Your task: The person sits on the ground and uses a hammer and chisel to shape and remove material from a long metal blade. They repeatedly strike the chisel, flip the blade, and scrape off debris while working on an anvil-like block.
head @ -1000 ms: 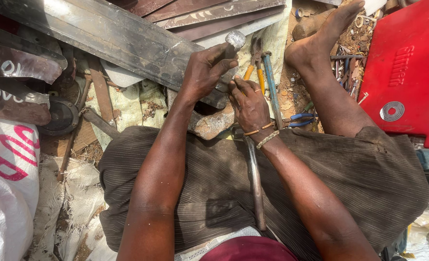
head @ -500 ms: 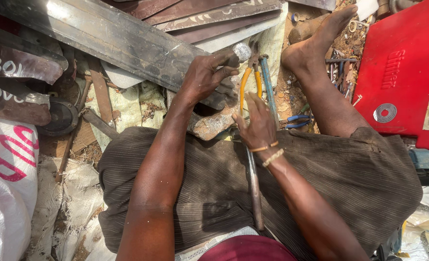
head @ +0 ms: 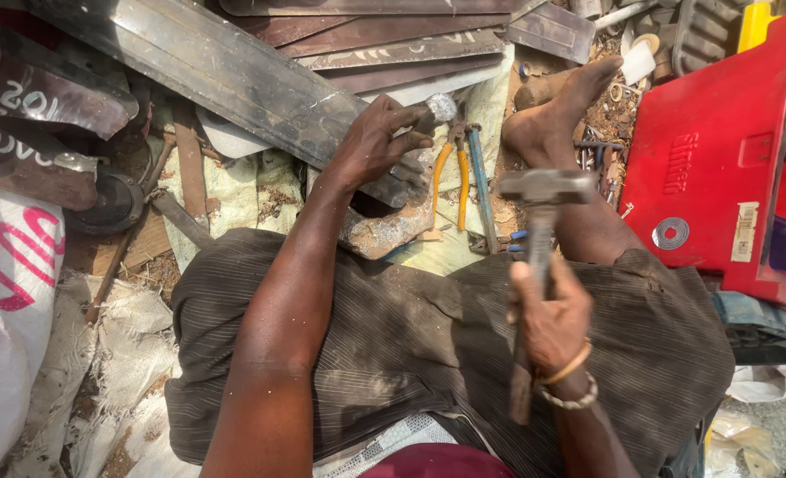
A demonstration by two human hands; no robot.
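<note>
A rusty steel hammer [head: 542,232] raised above the lap, head toward the foot, handle gripped mid-length. A small silvery metal piece [head: 441,107] held against the long dark metal sheet's lower edge.

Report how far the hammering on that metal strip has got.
Done: left hand pins a small silvery piece on the long metal strip, over a stone. In hand: right hand holds the hammer raised. Left: the blow; the pliers lie unused.
</note>
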